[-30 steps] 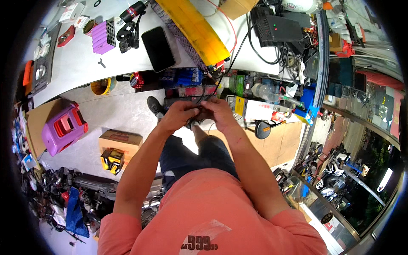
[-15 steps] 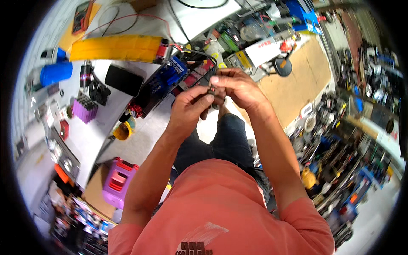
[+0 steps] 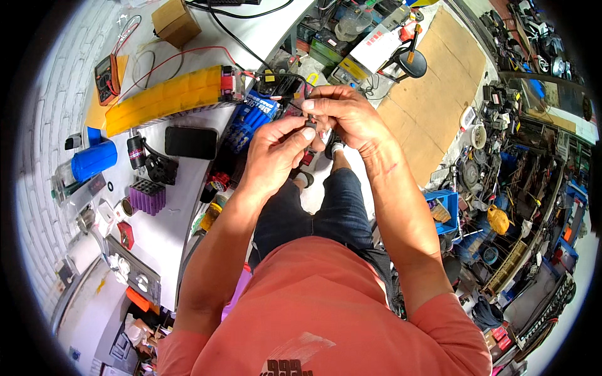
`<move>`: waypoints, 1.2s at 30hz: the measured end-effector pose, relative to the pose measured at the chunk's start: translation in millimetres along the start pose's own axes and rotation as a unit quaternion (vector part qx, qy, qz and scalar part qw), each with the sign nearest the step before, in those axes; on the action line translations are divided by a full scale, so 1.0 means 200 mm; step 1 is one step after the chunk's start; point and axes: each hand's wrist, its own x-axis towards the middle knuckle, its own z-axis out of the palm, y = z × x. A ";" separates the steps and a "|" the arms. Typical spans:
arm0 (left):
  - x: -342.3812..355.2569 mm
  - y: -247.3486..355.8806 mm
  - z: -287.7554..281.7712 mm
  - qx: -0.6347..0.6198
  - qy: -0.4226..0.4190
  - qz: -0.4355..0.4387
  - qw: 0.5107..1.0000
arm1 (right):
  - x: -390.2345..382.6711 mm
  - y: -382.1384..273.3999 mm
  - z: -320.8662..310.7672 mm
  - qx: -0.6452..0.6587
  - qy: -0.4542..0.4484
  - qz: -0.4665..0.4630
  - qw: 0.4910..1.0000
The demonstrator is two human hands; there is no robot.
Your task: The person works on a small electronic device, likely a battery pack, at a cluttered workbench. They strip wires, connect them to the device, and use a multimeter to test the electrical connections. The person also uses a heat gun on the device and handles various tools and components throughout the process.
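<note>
In front of my body, both hands are raised and nearly touching. My left hand [image 3: 269, 150] pinches a small dark connector [image 3: 311, 125] between thumb and index finger. Just above it, my right hand [image 3: 351, 119] grips the end of a black cable [image 3: 288, 76] with thumb and fingertips. Where cable and connector meet is too small to make out, and the right hand's lower fingers are partly hidden. The cable leads left toward a long yellow-wrapped battery pack [image 3: 169, 97] on the white bench, close to a red wire [image 3: 194, 49].
On the white bench [image 3: 166, 232] lie a multimeter [image 3: 107, 78], a black phone [image 3: 191, 143], a blue cylinder [image 3: 94, 161], purple cells [image 3: 148, 197] and a cardboard box [image 3: 176, 23]. A tan board [image 3: 433, 94] lies to the right, beside cluttered parts and a blue crate [image 3: 444, 210].
My view has shifted, so the bench and floor items sit differently in the picture. Both hands stay close together around the small piece, with slight finger movement.
</note>
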 end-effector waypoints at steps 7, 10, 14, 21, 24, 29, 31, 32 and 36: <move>-0.01 -0.02 0.00 0.052 0.063 0.084 0.993 | 0.02 0.01 0.05 0.038 0.023 -0.013 0.999; -0.02 0.00 0.03 0.117 0.118 0.122 0.978 | 0.02 0.02 0.08 0.099 0.026 -0.016 0.995; -0.03 0.02 0.05 0.143 0.158 0.147 0.966 | 0.04 0.02 0.10 0.125 0.025 -0.020 0.992; -0.03 0.06 0.04 0.188 0.175 0.207 0.944 | 0.04 -0.02 0.10 0.035 0.004 -0.030 0.999; -0.05 0.14 0.00 0.332 0.191 0.228 0.895 | 0.04 -0.08 0.11 -0.167 0.022 -0.092 0.981; -0.09 0.20 -0.09 0.425 0.187 0.263 0.846 | 0.06 -0.20 0.17 -0.424 -0.082 -0.295 0.852; -0.11 0.20 -0.13 0.413 0.188 0.249 0.856 | 0.09 -0.24 0.17 -0.461 -0.157 -0.269 0.831; -0.12 0.19 -0.14 0.405 0.188 0.242 0.861 | 0.11 -0.26 0.19 -0.469 -0.167 -0.267 0.825; -0.15 0.19 -0.13 0.310 0.196 0.184 0.912 | 0.13 -0.30 0.25 -0.480 -0.178 -0.252 0.822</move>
